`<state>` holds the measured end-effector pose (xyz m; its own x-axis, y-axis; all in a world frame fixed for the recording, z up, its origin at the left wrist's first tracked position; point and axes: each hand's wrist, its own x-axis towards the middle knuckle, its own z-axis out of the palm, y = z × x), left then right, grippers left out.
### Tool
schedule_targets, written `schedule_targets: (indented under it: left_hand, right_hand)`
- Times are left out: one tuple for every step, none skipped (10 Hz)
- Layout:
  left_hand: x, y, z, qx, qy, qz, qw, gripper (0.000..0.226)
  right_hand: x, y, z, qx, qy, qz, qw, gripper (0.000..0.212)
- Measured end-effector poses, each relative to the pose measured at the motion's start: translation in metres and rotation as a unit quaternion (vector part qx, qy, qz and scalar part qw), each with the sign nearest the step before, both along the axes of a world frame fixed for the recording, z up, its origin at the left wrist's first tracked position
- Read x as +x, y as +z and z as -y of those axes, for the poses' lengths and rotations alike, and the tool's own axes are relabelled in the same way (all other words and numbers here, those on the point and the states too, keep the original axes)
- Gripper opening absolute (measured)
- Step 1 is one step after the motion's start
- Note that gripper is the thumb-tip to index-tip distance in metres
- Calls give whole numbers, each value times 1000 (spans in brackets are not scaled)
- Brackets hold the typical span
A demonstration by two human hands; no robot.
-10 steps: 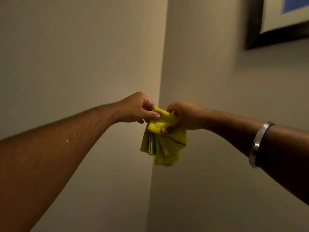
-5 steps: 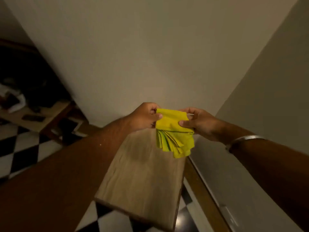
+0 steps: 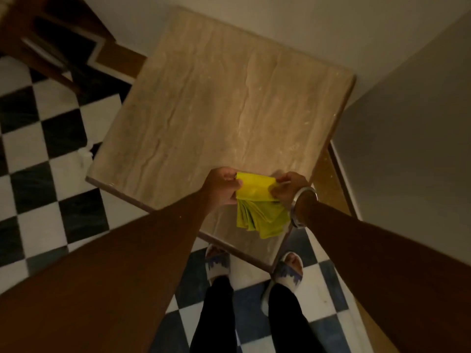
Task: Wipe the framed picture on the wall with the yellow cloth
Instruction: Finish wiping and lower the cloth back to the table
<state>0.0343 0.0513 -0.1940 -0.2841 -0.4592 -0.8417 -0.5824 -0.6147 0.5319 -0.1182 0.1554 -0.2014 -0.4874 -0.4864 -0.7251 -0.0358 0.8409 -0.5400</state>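
The folded yellow cloth [image 3: 257, 202] is stretched between both hands, with its layered lower edges hanging loose below. My left hand [image 3: 221, 186] pinches its left end and my right hand [image 3: 286, 188] pinches its right end; a silver bangle sits on the right wrist. Both hands hover over the near corner of a light wooden table [image 3: 204, 105]. The framed picture is out of view.
The square table stands in a corner between two pale walls [image 3: 407, 138]. A black-and-white checkered floor [image 3: 38, 154] lies to the left and below. Dark wooden furniture [image 3: 51, 39] stands at the top left. My feet in slippers [image 3: 219, 263] are by the table's near corner.
The view has swung down from the wall and picture frame to the table and floor. Both hands have kept hold of the cloth and lowered it over the table.
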Motion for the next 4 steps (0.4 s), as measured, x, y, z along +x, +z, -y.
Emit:
schedule_targets:
  left_hand:
    - [2, -20, 7, -33, -24, 17, 999, 36]
    - [4, -2, 18, -102, -108, 49, 988, 47]
    - [-1, 78, 45, -237, -292, 133, 917, 67]
    - [-10, 155, 69, -325, -338, 162, 868, 82]
  right_hand:
    - [4, -19, 3, 40, 106, -93, 989, 35]
    - [3, 0, 6, 89, 228, -107, 964, 44]
    - [-8, 73, 19, 134, 359, -143, 913, 71]
    - [-25, 150, 40, 92, 407, -263, 870, 76]
